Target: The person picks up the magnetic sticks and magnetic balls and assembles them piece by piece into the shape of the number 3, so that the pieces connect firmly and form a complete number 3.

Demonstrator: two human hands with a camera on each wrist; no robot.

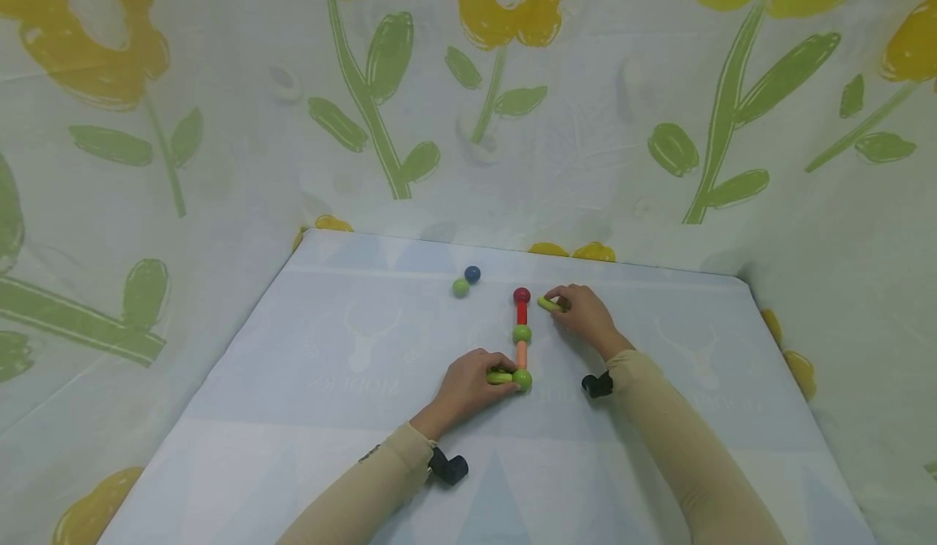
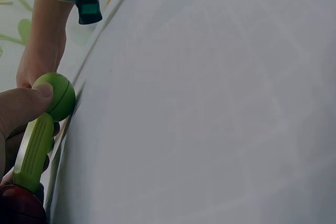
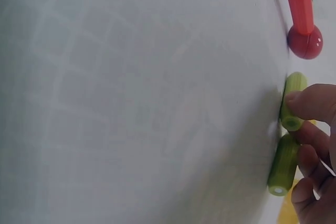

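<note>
A straight chain of balls and rods lies on the table: a red ball, a red rod, a green ball, an orange rod and a near green ball. My left hand grips this near ball, its thumb on top, along with a light green rod sticking out leftward. At that rod's other end sits a dark red ball, hidden by the hand in the head view. Right of the chain's far end, my right hand pinches a yellow-green rod; a second green rod lies against its other fingers.
A blue ball and a loose green ball lie side by side beyond the chain, to its left. The table has a pale patterned cover, and flower-printed curtains surround its back and sides. Both wrists carry black cameras.
</note>
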